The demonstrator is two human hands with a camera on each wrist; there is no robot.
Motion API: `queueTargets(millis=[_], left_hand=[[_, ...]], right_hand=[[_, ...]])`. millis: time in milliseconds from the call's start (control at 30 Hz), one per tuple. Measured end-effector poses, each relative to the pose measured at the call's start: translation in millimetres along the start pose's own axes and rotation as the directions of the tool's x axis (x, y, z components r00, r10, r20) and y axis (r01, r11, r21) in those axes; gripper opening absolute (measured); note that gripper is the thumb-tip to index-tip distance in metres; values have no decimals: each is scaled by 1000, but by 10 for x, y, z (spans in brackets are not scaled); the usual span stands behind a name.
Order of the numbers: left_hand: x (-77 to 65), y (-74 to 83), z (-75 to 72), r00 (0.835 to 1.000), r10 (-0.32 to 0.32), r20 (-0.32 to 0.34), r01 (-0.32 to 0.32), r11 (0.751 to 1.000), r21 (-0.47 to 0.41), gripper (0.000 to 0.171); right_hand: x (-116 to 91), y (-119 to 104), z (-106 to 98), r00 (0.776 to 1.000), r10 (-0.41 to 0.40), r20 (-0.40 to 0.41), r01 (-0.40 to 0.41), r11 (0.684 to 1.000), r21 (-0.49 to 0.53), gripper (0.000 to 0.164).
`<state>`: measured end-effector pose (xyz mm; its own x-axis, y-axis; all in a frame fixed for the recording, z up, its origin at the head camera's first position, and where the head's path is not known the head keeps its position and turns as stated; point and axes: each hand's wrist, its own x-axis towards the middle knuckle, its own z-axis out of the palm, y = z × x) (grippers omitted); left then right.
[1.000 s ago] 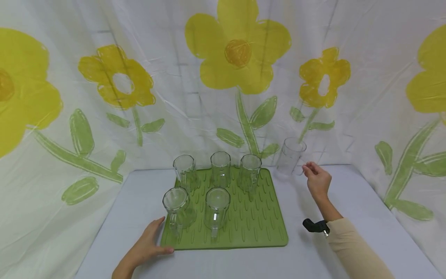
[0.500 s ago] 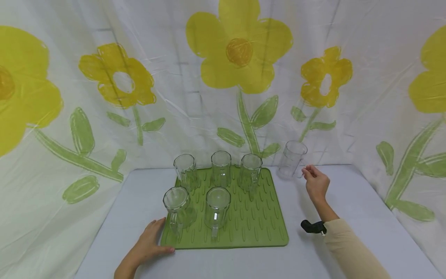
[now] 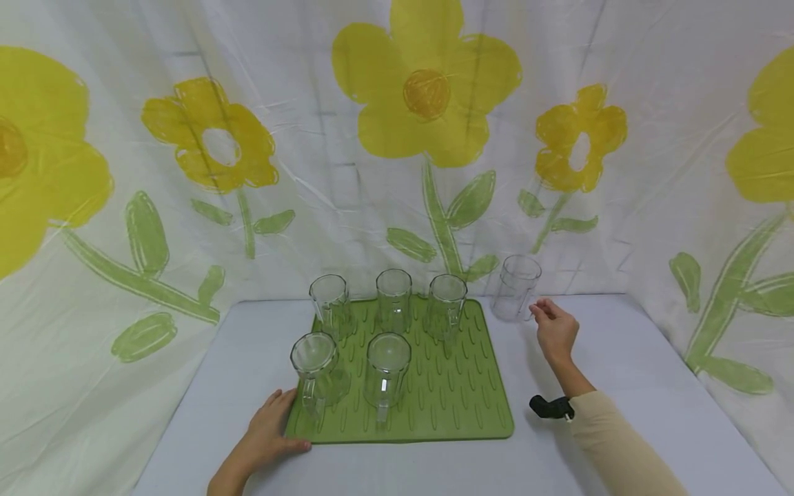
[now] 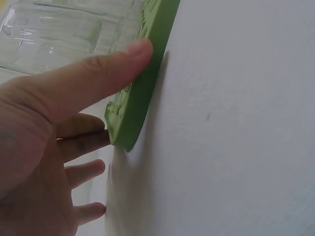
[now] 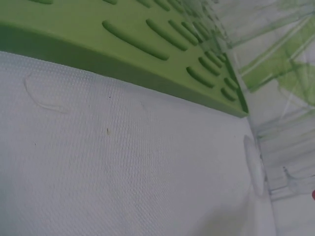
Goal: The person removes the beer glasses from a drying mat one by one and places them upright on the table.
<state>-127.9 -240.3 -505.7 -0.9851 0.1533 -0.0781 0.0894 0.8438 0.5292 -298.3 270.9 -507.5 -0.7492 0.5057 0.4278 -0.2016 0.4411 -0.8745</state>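
Note:
In the head view, my right hand (image 3: 557, 332) pinches the handle of a clear glass mug (image 3: 516, 289) beyond the back right corner of the green drying mat (image 3: 459, 406). That mug is upright; whether its base touches the cloth I cannot tell. The right wrist view catches its glass side (image 5: 280, 132) beside the mat's corner. My left hand (image 3: 267, 428) is at the mat's front left corner, its thumb (image 4: 118, 66) lying against the front edge and its fingers along the left side. Nearest to it stands a glass mug (image 3: 315, 365) on the mat.
Another mug (image 3: 387, 372) shares the front row. Behind are three more: a left mug (image 3: 331, 306), a middle mug (image 3: 393, 303) and a right mug (image 3: 445, 306). The white tablecloth (image 3: 434, 472) surrounds the mat, and a flower-printed curtain (image 3: 322, 220) hangs close behind.
My right hand has come slightly down and left, and the mug it holds has lowered and become more upright. The left hand and the mugs on the mat have hardly moved.

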Motion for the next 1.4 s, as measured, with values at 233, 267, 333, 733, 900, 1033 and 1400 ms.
queueTargets(millis=[233, 267, 333, 733, 900, 1033, 1400], left_hand=[[17, -22, 29, 1000, -18, 5, 18, 1000, -23, 102], [18, -26, 34, 1000, -22, 6, 22, 999, -26, 102], [22, -38, 45, 999, -30, 12, 31, 999, -30, 102], [23, -61, 69, 996, -81, 34, 82, 996, -30, 106], [12, -54, 48, 996, -85, 37, 86, 996, -20, 107], [23, -38, 31, 995, -86, 42, 87, 996, -27, 106], [33, -32, 15, 994, -103, 37, 105, 993, -55, 105]], right_hand=[[-49, 7, 37, 999, -41, 19, 41, 999, -4, 12], [-58, 11, 38, 999, -47, 21, 47, 999, -9, 12], [-79, 24, 36, 998, -59, 24, 60, 998, -25, 12], [-202, 115, 45, 998, -67, 13, 68, 997, -46, 8], [-213, 124, 59, 998, -55, 15, 56, 998, -41, 9], [-179, 79, 59, 997, -66, 30, 67, 997, -27, 12], [-189, -27, -19, 993, 54, 109, -50, 998, -44, 33]])
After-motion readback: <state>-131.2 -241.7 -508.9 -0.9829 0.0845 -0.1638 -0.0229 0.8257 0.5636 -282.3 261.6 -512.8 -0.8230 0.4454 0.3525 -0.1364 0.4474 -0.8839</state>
